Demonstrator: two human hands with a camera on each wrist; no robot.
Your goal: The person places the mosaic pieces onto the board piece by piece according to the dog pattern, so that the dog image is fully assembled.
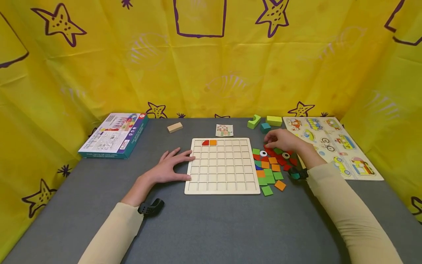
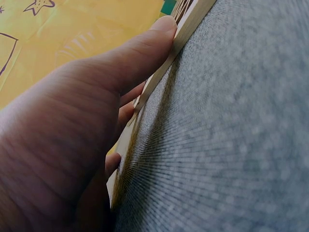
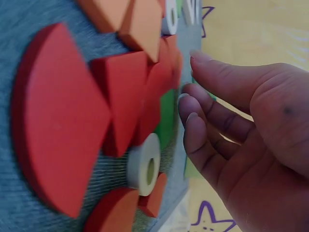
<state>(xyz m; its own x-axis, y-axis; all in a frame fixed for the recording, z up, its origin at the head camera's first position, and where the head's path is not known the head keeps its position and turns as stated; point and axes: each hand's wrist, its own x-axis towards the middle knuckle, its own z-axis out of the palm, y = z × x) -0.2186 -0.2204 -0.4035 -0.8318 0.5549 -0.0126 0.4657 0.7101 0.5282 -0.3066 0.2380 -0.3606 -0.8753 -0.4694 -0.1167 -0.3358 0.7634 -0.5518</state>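
Note:
A pale wooden grid board (image 1: 222, 188) lies on the table, with a red quarter-round piece (image 1: 206, 143) and an orange square (image 1: 213, 142) side by side in its top row. My left hand (image 1: 169, 168) rests at the board's left edge, fingers spread and thumb against the rim; the left wrist view shows that thumb (image 2: 145, 50) on the wooden side. Over the far part of a pile of pieces hovers my right hand (image 1: 280, 140), fingers bent and thumb apart from them. Nothing shows between its fingertips in the right wrist view. Red pieces (image 3: 60, 123) and a white ring (image 3: 144, 164) lie beside it.
Green squares (image 1: 267, 190) and orange squares (image 1: 280, 185) lie right of the board. Behind it are a small picture card (image 1: 224, 130), a wooden block (image 1: 174, 127) and green blocks (image 1: 274, 121). A box (image 1: 112, 135) sits left, a picture puzzle board (image 1: 357, 146) right.

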